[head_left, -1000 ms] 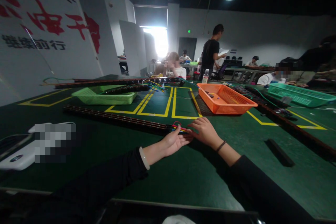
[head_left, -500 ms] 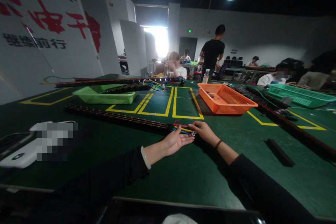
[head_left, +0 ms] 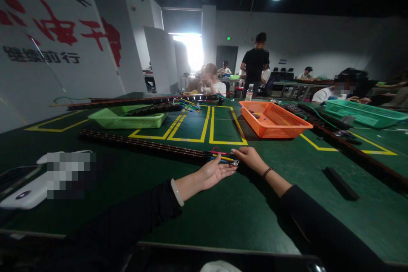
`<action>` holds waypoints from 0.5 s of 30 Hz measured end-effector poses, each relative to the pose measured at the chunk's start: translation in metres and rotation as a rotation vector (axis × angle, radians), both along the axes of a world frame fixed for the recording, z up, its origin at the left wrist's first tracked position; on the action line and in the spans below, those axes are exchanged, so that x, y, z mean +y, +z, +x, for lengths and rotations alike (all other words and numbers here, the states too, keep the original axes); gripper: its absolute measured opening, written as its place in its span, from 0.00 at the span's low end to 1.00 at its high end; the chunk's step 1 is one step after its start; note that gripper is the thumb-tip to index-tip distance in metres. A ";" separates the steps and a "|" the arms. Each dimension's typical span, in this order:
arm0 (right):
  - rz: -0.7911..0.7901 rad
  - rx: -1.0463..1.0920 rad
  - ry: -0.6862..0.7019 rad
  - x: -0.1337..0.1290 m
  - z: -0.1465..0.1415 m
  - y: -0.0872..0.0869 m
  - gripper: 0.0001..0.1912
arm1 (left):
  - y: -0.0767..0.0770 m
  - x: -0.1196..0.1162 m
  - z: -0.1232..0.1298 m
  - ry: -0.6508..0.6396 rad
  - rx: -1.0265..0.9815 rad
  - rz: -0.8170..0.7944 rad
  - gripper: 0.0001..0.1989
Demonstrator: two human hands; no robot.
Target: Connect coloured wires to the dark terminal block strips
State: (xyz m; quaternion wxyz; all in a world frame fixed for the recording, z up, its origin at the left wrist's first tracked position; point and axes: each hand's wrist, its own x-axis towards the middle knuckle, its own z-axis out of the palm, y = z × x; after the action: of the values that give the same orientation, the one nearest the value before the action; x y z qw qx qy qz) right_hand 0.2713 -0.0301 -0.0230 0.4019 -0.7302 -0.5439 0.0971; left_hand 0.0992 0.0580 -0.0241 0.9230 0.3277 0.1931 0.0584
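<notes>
A long, dark brown-black wiring strip lies across the green table, with red, yellow and blue wires coming out of its right end. My left hand is palm up with its fingers stretched under these wires. Its thumb lies over them, and metal ring terminals rest near the fingertips. My right hand pinches the end of the red wire between thumb and fingers. The pinched tip is hidden by the fingers.
A green basket and an orange basket stand beyond my hands; a teal basket is far right. A short black bar lies to the right. A white device sits left. Several people are in the background.
My right hand has shifted slightly right with the red wire's end. My left hand has stayed almost still under the wires. The view has tilted a little.
</notes>
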 end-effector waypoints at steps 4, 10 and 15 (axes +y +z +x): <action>-0.062 -0.114 0.196 -0.011 -0.007 0.011 0.27 | -0.001 0.000 -0.001 -0.020 -0.047 0.009 0.27; -0.074 -0.180 0.218 -0.010 -0.011 0.011 0.23 | 0.001 -0.001 -0.002 -0.032 -0.023 0.042 0.27; -0.034 -0.271 0.094 -0.007 -0.009 0.010 0.21 | -0.002 -0.002 0.001 0.041 -0.029 0.046 0.24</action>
State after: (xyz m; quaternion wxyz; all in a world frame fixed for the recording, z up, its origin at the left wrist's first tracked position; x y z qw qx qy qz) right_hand 0.2625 -0.0373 -0.0131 0.3075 -0.7170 -0.6251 0.0257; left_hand 0.0997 0.0558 -0.0257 0.9164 0.3440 0.1852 0.0865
